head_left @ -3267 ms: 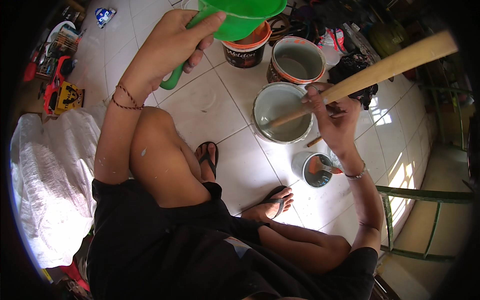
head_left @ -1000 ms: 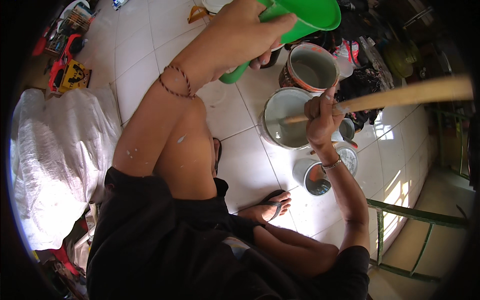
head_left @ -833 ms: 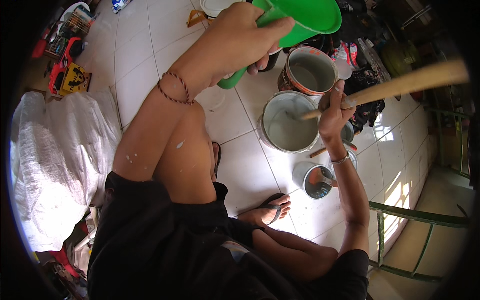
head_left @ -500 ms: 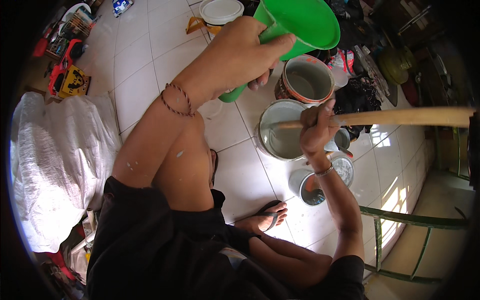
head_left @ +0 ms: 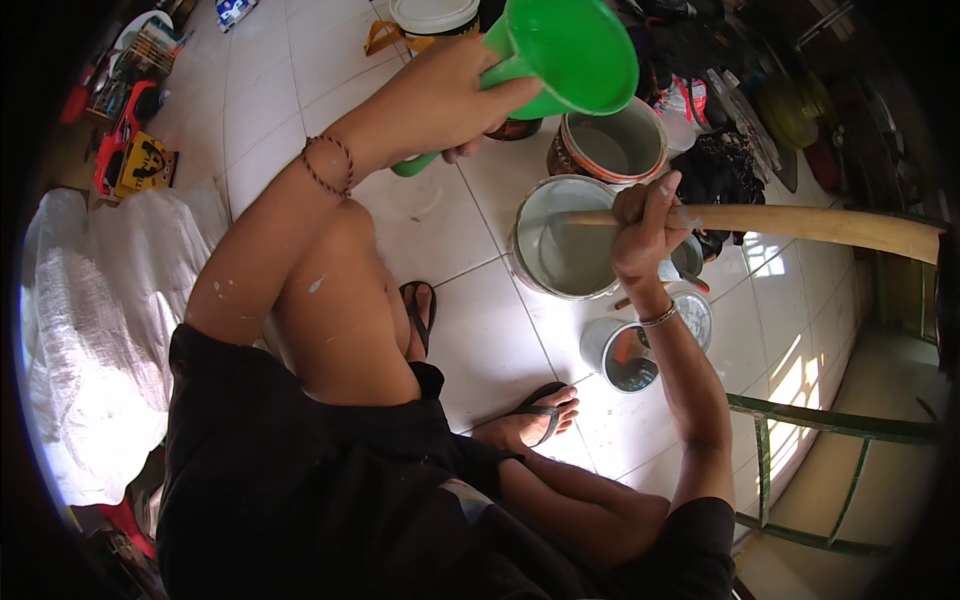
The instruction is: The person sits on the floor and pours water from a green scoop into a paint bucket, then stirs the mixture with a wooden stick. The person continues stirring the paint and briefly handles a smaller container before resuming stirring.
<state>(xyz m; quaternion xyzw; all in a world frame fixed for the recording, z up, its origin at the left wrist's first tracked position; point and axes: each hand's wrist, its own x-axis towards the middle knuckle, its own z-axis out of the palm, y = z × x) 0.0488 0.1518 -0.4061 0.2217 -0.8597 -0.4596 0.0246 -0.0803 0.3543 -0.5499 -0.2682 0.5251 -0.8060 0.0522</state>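
Up and forward, my left hand [head_left: 450, 95] is closed round the handle of a green plastic dipper [head_left: 580, 55], which is tilted with its wide mouth toward me. Below and to the right of it, my right hand [head_left: 648, 235] grips a long flat wooden stick [head_left: 800, 220]. The stick's near-left end reaches into a pale bucket [head_left: 535, 200] on the floor. Greyish-white liquid [head_left: 570, 262] lies in that bucket, touched by the stick's tip. I cannot tell what, if anything, is in the dipper.
An orange-rimmed bucket [head_left: 602, 177] stands just beyond. A small grey can [head_left: 603, 345] sits nearer me. Farther off is a white-lidded bucket [head_left: 435, 14]. White sheeting [head_left: 100, 320] covers something at left, and a green metal frame [head_left: 850, 427] borders the right.
The dipper in my left hand has shifted left and slightly up. My right hand has slid a little forward with the stick, whose tip stays in the bucket.
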